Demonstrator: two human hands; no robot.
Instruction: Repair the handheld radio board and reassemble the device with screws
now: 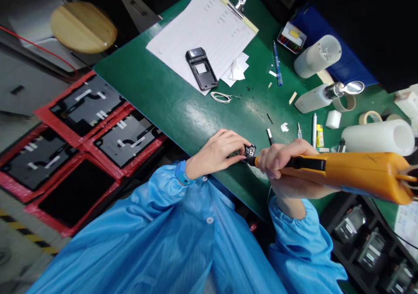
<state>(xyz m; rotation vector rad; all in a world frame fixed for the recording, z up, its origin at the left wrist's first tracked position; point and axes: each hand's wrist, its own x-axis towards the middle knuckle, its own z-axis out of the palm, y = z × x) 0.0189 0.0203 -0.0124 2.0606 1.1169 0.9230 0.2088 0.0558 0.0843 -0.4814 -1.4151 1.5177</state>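
My left hand [218,153] is closed at the table's near edge, thumb and fingers pinching a small black electronic part [251,149] with a pale patch on it. Much of that part is hidden under the fingers. My right hand [287,165] wraps round an orange electric screwdriver [362,176] with a black lever, held nearly level. Its dark nose points left and meets the part, or lies right beside it; I cannot tell which. Farther back, a black device housing [201,69] with a rectangular opening lies on a clipboard's papers [196,28].
A coil of white wire [221,97], a blue pen [277,63] and paper scraps lie on the green table [137,76]. White bottles [313,98] and tape rolls [370,117] stand at the right. Red-wrapped panels [127,137] sit low at the left, black trays [352,224] at lower right.
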